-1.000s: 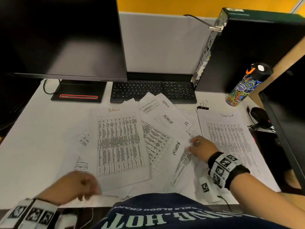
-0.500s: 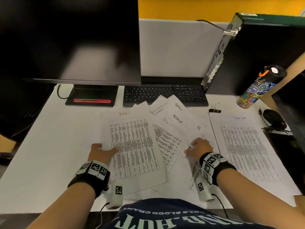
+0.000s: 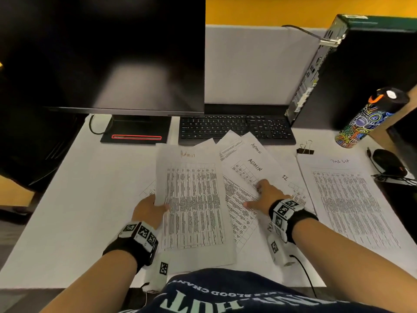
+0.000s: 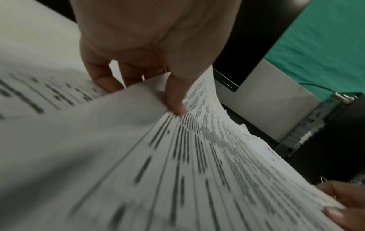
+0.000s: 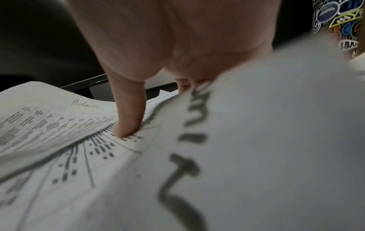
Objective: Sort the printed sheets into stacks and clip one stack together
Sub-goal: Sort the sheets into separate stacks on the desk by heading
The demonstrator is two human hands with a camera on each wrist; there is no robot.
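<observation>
Up comes the left edge of the "Admin" sheet (image 3: pixel 191 199), which half a second ago lay flat under the left hand (image 3: pixel 147 210); now thumb on top and fingers beneath pinch it. Meanwhile the right hand (image 3: pixel 266 195) has slid further onto the fanned "ADMIN" sheets (image 3: pixel 246 168), fingers spread and pressing flat.

Those loose pages lie between the hands, long axes splayed towards the keyboard (image 3: pixel 237 129), so the right hand looks the nearer one to rake them under the lifted page. A squared "Task list" stack (image 3: pixel 347 199) sits well right on the worktop (image 3: pixel 79 211). Beyond its far-left corner waits the binder clip (image 3: pixel 305 150), nearer the right hand.

How many sheets hide under the fan I can't tell, and both wrist views are blurred.
</observation>
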